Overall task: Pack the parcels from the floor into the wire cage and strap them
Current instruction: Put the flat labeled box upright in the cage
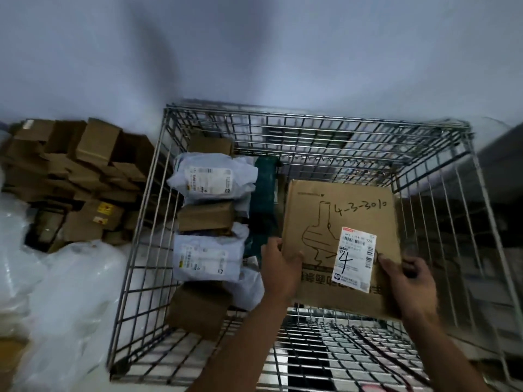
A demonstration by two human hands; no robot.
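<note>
I see the wire cage (283,120) filling the middle, with a heap of brown boxes (76,179) on the floor to its left. Inside, on the right, I hold a flat cardboard box (339,219): left hand (281,271) and right hand (407,281) grip its near corners. Small parcels (210,216) line the cage's left side, possibly stacked.
</note>
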